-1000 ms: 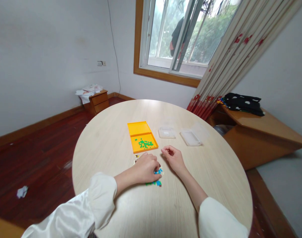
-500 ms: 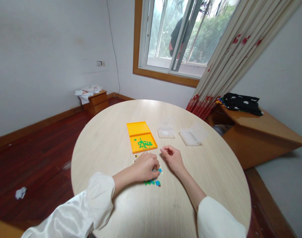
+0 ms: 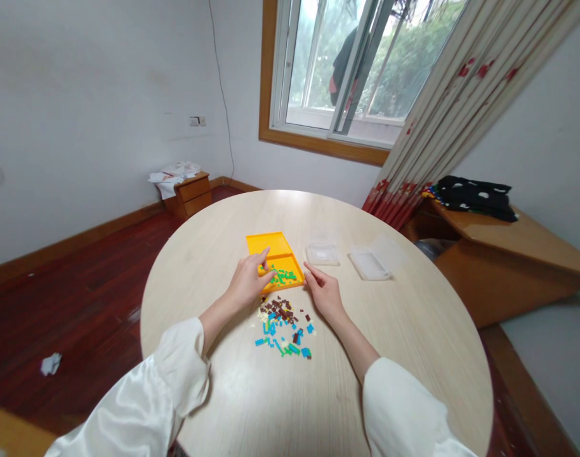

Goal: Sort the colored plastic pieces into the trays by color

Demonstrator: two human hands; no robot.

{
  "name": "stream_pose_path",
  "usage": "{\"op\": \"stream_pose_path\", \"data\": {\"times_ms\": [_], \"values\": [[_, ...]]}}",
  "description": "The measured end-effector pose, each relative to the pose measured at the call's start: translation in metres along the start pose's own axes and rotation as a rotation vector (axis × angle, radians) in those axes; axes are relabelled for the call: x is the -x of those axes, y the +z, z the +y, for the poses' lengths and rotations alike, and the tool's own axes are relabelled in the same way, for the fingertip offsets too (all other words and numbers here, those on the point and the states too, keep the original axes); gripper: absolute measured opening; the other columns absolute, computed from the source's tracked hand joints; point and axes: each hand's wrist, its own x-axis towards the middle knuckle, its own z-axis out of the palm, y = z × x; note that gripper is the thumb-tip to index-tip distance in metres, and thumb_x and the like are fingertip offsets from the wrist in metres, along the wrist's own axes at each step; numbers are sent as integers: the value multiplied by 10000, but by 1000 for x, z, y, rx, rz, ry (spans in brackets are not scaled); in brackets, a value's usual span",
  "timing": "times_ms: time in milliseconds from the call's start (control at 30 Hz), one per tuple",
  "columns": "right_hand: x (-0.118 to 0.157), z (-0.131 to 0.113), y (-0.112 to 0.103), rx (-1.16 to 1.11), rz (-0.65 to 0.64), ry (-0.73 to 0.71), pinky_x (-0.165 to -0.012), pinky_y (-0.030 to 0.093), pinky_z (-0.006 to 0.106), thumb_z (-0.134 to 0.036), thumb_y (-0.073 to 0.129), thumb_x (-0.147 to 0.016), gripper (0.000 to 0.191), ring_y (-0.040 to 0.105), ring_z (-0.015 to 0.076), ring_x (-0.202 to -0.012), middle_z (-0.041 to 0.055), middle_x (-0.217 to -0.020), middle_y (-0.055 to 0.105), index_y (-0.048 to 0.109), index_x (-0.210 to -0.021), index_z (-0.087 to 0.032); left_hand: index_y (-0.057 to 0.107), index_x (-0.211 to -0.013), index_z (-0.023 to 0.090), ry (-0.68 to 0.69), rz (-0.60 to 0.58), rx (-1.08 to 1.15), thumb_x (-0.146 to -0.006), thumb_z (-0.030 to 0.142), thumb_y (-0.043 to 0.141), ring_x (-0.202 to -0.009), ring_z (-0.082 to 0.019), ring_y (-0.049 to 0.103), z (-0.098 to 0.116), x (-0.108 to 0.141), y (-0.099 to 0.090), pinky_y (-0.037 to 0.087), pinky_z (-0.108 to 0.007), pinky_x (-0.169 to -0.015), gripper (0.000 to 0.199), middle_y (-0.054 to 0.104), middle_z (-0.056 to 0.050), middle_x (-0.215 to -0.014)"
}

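Note:
A yellow plastic box (image 3: pixel 270 242) lies opened flat on the table, with small green building bricks (image 3: pixel 284 276) in its near half. My left hand (image 3: pixel 245 279) is over the box's left side, thumb and index finger spread apart above the green bricks; it appears to hold nothing. At the box's right front corner, my right hand (image 3: pixel 324 292) has its thumb and fingertips against the edge. Between my forearms lies a loose pile of small bricks: brown bricks (image 3: pixel 280 310) nearest the box, and blue bricks (image 3: pixel 270 328) with some green and cream ones closer to me.
Two clear plastic cases, a smaller case (image 3: pixel 322 254) and a larger case (image 3: pixel 370 264), lie right of the box. The round wooden table (image 3: pixel 318 406) fills the middle. A cabinet with dark cloth (image 3: pixel 475 197) stands at the right, under the curtain (image 3: pixel 442 108).
My left hand has moved from the brick pile up and forward to the box, and its fingers have opened. My right hand has come against the box's corner. The pile is now uncovered.

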Motion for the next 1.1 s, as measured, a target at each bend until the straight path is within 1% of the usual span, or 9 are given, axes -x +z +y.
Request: {"op": "stream_pose_path", "data": {"times_ms": [67, 167, 267, 333, 467, 567, 667, 767, 1100], "values": [[1, 0, -1, 14, 3, 10, -584, 471, 319, -501, 550, -753, 542, 557, 175, -613, 84, -806, 710, 657, -1125, -121, 536, -1245, 137, -21, 2, 31, -729, 201, 643, -758, -160, 557, 0, 0, 0, 406, -292, -752, 530, 589, -3, -768], [3, -3, -2, 23, 25, -2, -542, 428, 283, -493, 547, -756, 600, 491, 141, -555, 24, -652, 634, 604, -1199, -93, 545, -1227, 140, -52, 5, 58, -735, 251, 635, -682, -131, 520, 0, 0, -1, 384, -265, -688, 512, 561, 20, -733], [6, -9, -5, -2, 17, -26, -508, 373, 248, -471, 579, -733, 568, 421, 104, -522, -15, -606, 552, 627, -1160, -98, 668, -926, 129, -79, -23, 66, -744, 280, 612, -587, -112, 466, 0, 0, -1, 339, -244, -596, 242, 519, 34, -621], [10, -16, -11, -13, -60, -29, -490, 335, 239, -455, 616, -705, 467, 390, 95, -513, -22, -583, 514, 695, -1007, -108, 607, -623, 137, -102, -52, 64, -751, 276, 585, -516, -100, 407, -1, 0, -2, 286, -241, -533, 191, 451, 42, -523], [23, -36, -30, 59, -434, -1, -511, 309, 238, -345, 678, -679, 226, 383, 91, -537, -23, -584, 488, 714, -743, -132, 351, -453, 182, -123, -48, 106, -752, 250, 526, -463, -82, 308, 0, 0, -3, 218, -243, -494, 353, 321, 60, -451], [31, -54, -42, 191, -788, 38, -517, 301, 228, -239, 691, -661, 111, 380, 85, -537, -38, -575, 446, 723, -701, -141, 310, -463, 190, -128, -54, 156, -738, 245, 510, -467, -80, 284, 2, 0, -4, 208, -240, -494, 345, 295, 64, -456], [35, -64, -47, 365, -980, 6, -538, 309, 221, -120, 688, -624, 117, 393, 87, -549, -50, -566, 417, 742, -722, -155, 320, -468, 191, -134, -70, 167, -727, 250, 509, -473, -82, 281, 3, 0, -5, 206, -241, -495, 326, 296, 64, -462], [36, -65, -48, 468, -1028, -36, -581, 335, 221, -82, 709, -599, 163, 427, 95, -575, -50, -567, 433, 746, -735, -165, 327, -472, 191, -137, -76, 168, -723, 261, 506, -475, -83, 282, 3, 0, -5, 209, -241, -498, 317, 296, 65, -466], [36, -55, -42, 596, -1052, -93, -597, 327, 214, -208, 799, -580, 176, 416, 85, -556, -60, -568, 441, 744, -746, -187, 321, -474, 192, -121, -108, 170, -715, 288, 485, -474, -79, 267, 5, 0, -5, 194, -242, -488, 307, 285, 64, -470]]}}
